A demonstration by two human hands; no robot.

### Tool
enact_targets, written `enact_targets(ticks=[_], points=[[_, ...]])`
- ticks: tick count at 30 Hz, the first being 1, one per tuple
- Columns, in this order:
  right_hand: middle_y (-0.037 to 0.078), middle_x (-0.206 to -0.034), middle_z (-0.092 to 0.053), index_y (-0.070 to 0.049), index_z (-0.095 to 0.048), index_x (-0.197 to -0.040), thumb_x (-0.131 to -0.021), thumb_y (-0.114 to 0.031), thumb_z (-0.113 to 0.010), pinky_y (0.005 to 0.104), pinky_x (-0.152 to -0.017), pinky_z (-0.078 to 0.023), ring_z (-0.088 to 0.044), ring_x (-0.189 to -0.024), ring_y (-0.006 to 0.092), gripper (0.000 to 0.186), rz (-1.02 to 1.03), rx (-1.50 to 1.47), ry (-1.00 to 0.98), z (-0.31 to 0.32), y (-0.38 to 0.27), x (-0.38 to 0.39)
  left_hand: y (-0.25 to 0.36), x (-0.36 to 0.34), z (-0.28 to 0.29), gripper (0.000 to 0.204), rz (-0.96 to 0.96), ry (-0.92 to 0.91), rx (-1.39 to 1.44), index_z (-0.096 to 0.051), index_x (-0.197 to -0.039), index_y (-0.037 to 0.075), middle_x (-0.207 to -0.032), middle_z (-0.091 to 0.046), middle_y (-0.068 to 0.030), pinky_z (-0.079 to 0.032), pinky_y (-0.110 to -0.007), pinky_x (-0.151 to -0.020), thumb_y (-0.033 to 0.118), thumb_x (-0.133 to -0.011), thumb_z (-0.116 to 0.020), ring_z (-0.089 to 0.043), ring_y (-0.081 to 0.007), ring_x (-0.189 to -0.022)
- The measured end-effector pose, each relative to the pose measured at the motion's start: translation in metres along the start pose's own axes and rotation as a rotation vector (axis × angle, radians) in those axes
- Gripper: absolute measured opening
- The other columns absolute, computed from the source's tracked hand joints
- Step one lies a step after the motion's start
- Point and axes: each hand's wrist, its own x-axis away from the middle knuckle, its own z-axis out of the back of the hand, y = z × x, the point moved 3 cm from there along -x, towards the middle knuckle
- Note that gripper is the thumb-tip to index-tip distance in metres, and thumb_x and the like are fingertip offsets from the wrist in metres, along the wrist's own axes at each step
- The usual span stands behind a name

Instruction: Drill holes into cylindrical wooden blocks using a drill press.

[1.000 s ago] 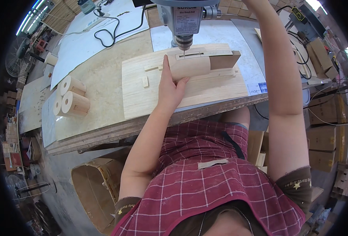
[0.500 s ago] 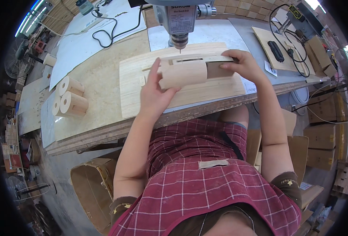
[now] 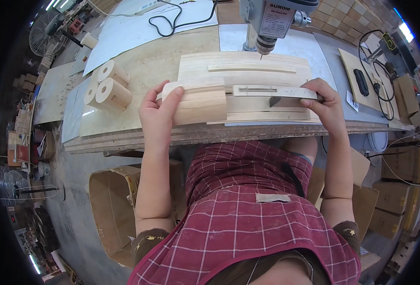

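Note:
My left hand (image 3: 157,111) grips the left end of a pale wooden cylinder (image 3: 199,103), thumb on top and fingers around its far side. A groove or edge line runs along the cylinder. To its right, my right hand (image 3: 325,104) pinches the right end of a flat, slotted, light-coloured template (image 3: 290,92) with a dark grey piece (image 3: 275,101) under it. The template is clear of the cylinder's right end, with a small gap between. Both are held over a pale wooden board (image 3: 196,64) with a thin wooden strip (image 3: 252,69) on it.
A small bench drill press (image 3: 272,21) stands behind the board, its bit pointing down. Several drilled wooden cylinders (image 3: 112,95) stand at the left of the bench. Stacked blocks (image 3: 340,16) line the back right. Cardboard boxes (image 3: 112,209) sit below the bench.
The template has come out of the cylinder toward the right, and my hands are farther apart. The whole view has shifted, putting the drill press farther right in it.

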Motion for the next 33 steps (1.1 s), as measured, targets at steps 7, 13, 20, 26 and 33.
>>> enact_targets(ticks=[7,13,20,26,33], points=[[0.003,-0.087,-0.058,-0.001,-0.062,-0.089,-0.068,0.000,-0.070,0.0240,-0.074,-0.041,-0.053,-0.083,0.0136,0.023,0.110,0.114,-0.029,-0.018,-0.014,0.000,-0.011,0.012,-0.030,0.041,0.085,-0.179,0.134,-0.052,-0.113,-0.001,-0.071,-0.061,-0.0040,-0.034,-0.017,-0.045,0.025,-0.084,-0.063,-0.047,-0.0023,-0.051],[0.002,-0.088,-0.057,-0.001,-0.063,-0.090,-0.069,-0.001,-0.070,0.0228,-0.073,-0.041,-0.052,-0.083,0.0119,0.022,0.048,0.069,0.046,-0.015,0.001,0.000,-0.019,0.017,-0.058,0.054,0.288,-0.506,0.356,-0.035,-0.132,-0.002,-0.089,-0.061,-0.0078,-0.040,-0.018,-0.053,0.027,-0.089,-0.052,-0.051,-0.0061,-0.062],[0.000,-0.091,-0.056,-0.003,-0.062,-0.094,-0.072,-0.003,-0.069,0.0221,-0.075,-0.041,-0.052,-0.085,0.0102,0.023,-0.008,0.151,0.142,0.003,0.036,-0.018,-0.040,-0.004,-0.101,0.079,-0.023,-0.621,0.002,-0.015,-0.138,-0.004,-0.120,-0.051,-0.0178,-0.043,-0.028,-0.086,0.016,-0.079,-0.064,-0.053,-0.0191,-0.104],[0.001,-0.092,-0.057,-0.003,-0.060,-0.097,-0.072,-0.004,-0.069,0.0226,-0.079,-0.041,-0.053,-0.087,0.0114,0.026,-0.034,0.281,0.191,0.014,0.056,-0.039,-0.066,-0.016,-0.125,0.075,-0.057,-0.491,-0.181,-0.020,-0.138,-0.001,-0.117,-0.053,-0.0189,-0.047,-0.027,-0.076,0.014,-0.079,-0.064,-0.058,-0.0209,-0.090],[0.005,-0.091,-0.057,-0.002,-0.060,-0.097,-0.070,-0.007,-0.071,0.0266,-0.077,-0.044,-0.054,-0.085,0.0176,0.029,0.012,0.325,0.182,0.003,0.056,-0.054,-0.061,-0.006,-0.122,0.072,0.015,-0.410,-0.078,-0.013,-0.140,0.002,-0.114,-0.050,-0.0178,-0.049,-0.024,-0.054,0.013,-0.084,-0.058,-0.057,-0.0154,-0.075]])
